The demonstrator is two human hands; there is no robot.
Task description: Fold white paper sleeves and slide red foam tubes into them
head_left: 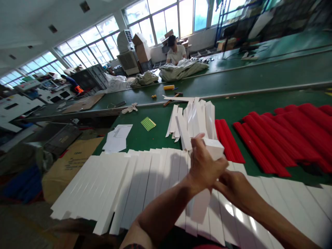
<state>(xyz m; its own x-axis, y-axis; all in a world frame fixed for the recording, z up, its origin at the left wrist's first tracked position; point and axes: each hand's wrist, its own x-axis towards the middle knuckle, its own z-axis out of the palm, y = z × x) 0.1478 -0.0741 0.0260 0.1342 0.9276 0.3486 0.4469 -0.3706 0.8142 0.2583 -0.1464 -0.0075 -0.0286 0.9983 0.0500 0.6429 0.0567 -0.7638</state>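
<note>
One long white box (214, 147) sits in the grip of the left hand (204, 167) in the head view, tilted, its upper end showing past the fingers, which are closed around it. The right hand (232, 186) is bent against the box just below and to the right of that grip; its fingertips are hidden, so whether it clasps the box I cannot tell. Beneath and to both sides of the grip runs a row of white boxes (103, 183), laid side by side. Just beyond the grip lies a pile of white strips (195, 119), with a narrow red bundle (228, 140) near it on the right and more red rolls (298, 131) farther right. Left of the grip, on the green table (160, 141), are white papers (119, 136) and a green sheet (148, 123). Well beyond the grip, a person (176, 52) sits behind grey-green cloth (181, 71).
</note>
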